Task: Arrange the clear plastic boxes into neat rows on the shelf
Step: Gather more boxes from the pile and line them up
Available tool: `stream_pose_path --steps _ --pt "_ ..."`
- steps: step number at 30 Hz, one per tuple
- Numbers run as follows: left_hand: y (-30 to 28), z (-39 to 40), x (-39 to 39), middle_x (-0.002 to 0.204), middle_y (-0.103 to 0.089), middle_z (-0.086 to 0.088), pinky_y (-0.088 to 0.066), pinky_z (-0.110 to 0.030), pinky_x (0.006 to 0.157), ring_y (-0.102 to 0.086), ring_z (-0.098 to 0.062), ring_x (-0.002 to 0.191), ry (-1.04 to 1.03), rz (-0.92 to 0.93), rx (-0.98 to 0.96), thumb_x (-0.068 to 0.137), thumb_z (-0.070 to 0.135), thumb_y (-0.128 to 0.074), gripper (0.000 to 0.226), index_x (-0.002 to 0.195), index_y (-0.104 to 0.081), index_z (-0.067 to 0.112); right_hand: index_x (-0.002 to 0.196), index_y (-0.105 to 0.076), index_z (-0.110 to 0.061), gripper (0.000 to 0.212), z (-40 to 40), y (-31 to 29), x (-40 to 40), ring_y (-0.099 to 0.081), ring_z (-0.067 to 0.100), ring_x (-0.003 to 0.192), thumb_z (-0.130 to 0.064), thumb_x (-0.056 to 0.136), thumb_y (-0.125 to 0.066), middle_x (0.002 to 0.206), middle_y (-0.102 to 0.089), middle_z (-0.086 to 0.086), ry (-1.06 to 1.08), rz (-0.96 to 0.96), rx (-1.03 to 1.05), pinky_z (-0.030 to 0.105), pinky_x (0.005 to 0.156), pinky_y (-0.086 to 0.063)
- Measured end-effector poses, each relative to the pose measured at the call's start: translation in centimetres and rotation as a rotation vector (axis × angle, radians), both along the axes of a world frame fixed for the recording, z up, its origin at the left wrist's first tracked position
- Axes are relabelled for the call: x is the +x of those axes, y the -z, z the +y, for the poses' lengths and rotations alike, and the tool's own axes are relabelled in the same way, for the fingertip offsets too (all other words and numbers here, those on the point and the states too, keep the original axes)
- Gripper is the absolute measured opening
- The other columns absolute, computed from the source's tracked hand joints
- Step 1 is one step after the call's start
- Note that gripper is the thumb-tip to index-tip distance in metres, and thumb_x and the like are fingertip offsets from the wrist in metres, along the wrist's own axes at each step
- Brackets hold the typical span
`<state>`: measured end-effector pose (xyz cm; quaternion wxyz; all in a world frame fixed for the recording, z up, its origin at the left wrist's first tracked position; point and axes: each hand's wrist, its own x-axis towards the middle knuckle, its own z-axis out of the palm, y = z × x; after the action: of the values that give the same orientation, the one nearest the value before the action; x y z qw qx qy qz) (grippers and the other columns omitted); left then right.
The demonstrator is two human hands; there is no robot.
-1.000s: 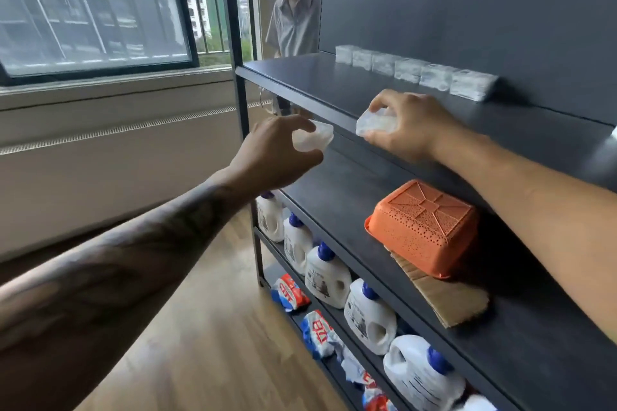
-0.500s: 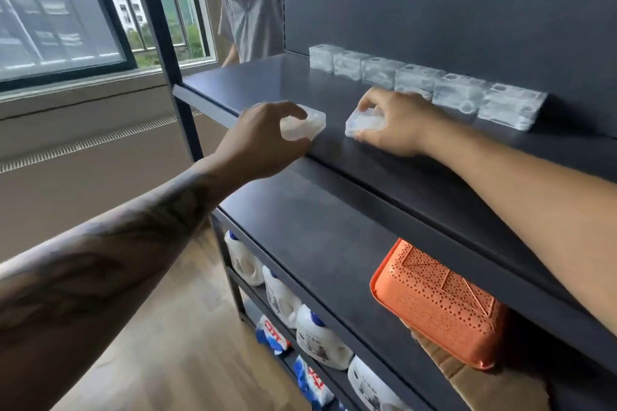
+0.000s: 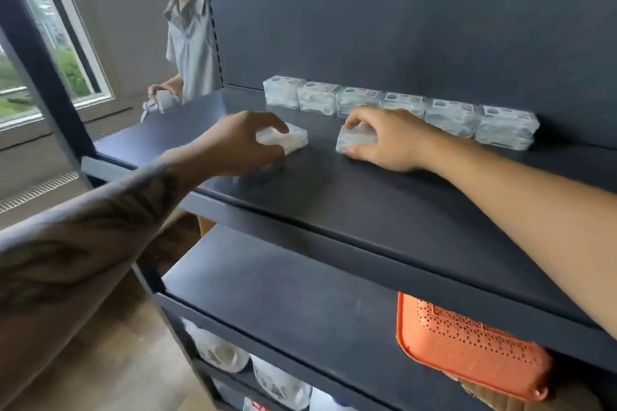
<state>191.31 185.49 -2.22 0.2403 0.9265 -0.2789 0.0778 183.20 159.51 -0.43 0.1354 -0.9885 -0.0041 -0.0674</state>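
Observation:
A row of several clear plastic boxes [image 3: 397, 107] lines the back wall of the dark top shelf [image 3: 384, 210]. In front of that row, my left hand [image 3: 240, 143] grips one clear box [image 3: 293, 140] just above or on the shelf surface. My right hand [image 3: 384, 140] holds a second clear box [image 3: 354, 140] down on the shelf, fingers curled over its top and thumb at its near side. The two held boxes sit apart, a short gap between them.
An orange perforated basket [image 3: 467, 347] lies upside down on the middle shelf, over cardboard. White detergent bottles [image 3: 280, 384] stand on the lower shelf. Another person [image 3: 190, 43] stands beyond the shelf's left end, by the window [image 3: 50, 53].
Both hands moved forward over the top shelf, carrying their boxes from the front edge to just in front of the back row. The camera view rose and turned toward the shelf.

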Motion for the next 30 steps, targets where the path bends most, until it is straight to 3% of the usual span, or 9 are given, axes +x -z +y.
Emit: stream_pose_path --steps 4,7,11,14,17,21,25,28,30 --pt "-1.3 1.1 5.7 0.116 -0.069 0.010 -0.041 -0.026 0.081 -0.059 -0.018 0.095 0.169 0.011 0.069 0.084 0.035 -0.072 0.038 0.120 -0.067 0.047 0.127 -0.050 -0.044 0.042 1.5 0.1 1.1 -0.054 0.022 0.124 -0.053 0.089 -0.067 0.142 -0.055 -0.006 0.128 0.032 0.020 0.045 0.106 -0.044" --pt "-1.8 1.2 8.9 0.089 -0.056 0.020 -0.035 -0.023 0.082 -0.049 -0.013 0.090 0.295 0.008 0.131 0.086 0.031 -0.073 0.040 0.122 -0.066 0.048 0.124 -0.050 -0.045 0.039 2.5 0.1 1.4 -0.055 0.021 0.118 -0.049 0.089 -0.067 0.138 -0.055 -0.008 0.225 0.057 0.042 0.041 0.101 -0.045" --pt "-2.1 0.9 12.5 0.114 -0.064 0.019 -0.045 -0.026 0.086 -0.061 -0.010 0.099 0.453 0.093 0.096 0.077 0.037 -0.077 0.036 0.107 -0.068 0.055 0.126 -0.053 -0.042 0.045 3.9 -0.4 1.9 -0.054 0.016 0.124 -0.047 0.086 -0.071 0.136 -0.056 -0.013 0.262 0.027 0.041 0.037 0.103 -0.044" --pt "-1.6 0.5 14.2 0.113 -0.073 0.016 -0.051 -0.026 0.091 -0.065 0.004 0.097 0.540 0.236 -0.152 0.070 0.035 -0.076 0.030 0.097 -0.072 0.048 0.131 -0.054 -0.038 0.050 5.4 -1.0 3.6 -0.049 0.011 0.132 -0.048 0.085 -0.072 0.142 -0.055 -0.014 0.246 -0.094 0.019 0.036 0.110 -0.040" --pt "-1.2 0.3 15.0 0.093 -0.077 0.007 -0.053 -0.030 0.075 -0.067 -0.007 0.078 0.571 0.407 -0.387 0.073 0.024 -0.078 0.022 0.093 -0.079 0.031 0.133 -0.053 -0.034 0.051 7.0 -0.9 5.9 -0.049 0.015 0.131 -0.045 0.087 -0.073 0.140 -0.055 -0.012 0.179 -0.177 -0.013 0.039 0.109 -0.041" --pt "-0.6 0.7 15.9 0.084 -0.074 -0.008 -0.051 -0.035 0.062 -0.058 -0.026 0.073 0.552 0.603 -0.619 0.076 0.021 -0.067 0.018 0.086 -0.080 0.013 0.129 -0.058 -0.028 0.043 7.8 0.1 8.0 -0.057 0.008 0.117 -0.035 0.090 -0.075 0.127 -0.062 -0.017 0.119 -0.311 0.067 0.032 0.103 -0.045" --pt "-0.2 0.7 16.0 0.086 -0.075 -0.012 -0.048 -0.035 0.060 -0.061 -0.032 0.077 0.513 0.690 -0.708 0.088 0.020 -0.064 0.019 0.094 -0.074 0.006 0.114 -0.064 -0.027 0.027 8.0 1.5 8.5 -0.067 0.007 0.095 -0.030 0.090 -0.077 0.099 -0.069 -0.015 0.123 -0.417 0.242 0.035 0.092 -0.053" --pt "-0.2 0.5 16.0 0.089 -0.075 -0.013 -0.049 -0.038 0.062 -0.061 -0.031 0.077 0.503 0.698 -0.742 0.102 0.027 -0.059 0.025 0.101 -0.071 0.006 0.112 -0.063 -0.027 0.024 8.3 2.0 8.6 -0.068 0.005 0.092 -0.032 0.092 -0.074 0.094 -0.070 -0.014 0.126 -0.423 0.319 0.033 0.090 -0.053" --pt "-0.3 0.7 15.8 0.094 -0.075 -0.015 -0.051 -0.040 0.063 -0.062 -0.032 0.075 0.552 0.699 -0.723 0.099 0.035 -0.061 0.029 0.105 -0.071 0.008 0.113 -0.061 -0.029 0.022 8.3 1.8 8.5 -0.067 0.005 0.092 -0.030 0.094 -0.072 0.091 -0.071 -0.014 0.136 -0.421 0.380 0.029 0.089 -0.051"
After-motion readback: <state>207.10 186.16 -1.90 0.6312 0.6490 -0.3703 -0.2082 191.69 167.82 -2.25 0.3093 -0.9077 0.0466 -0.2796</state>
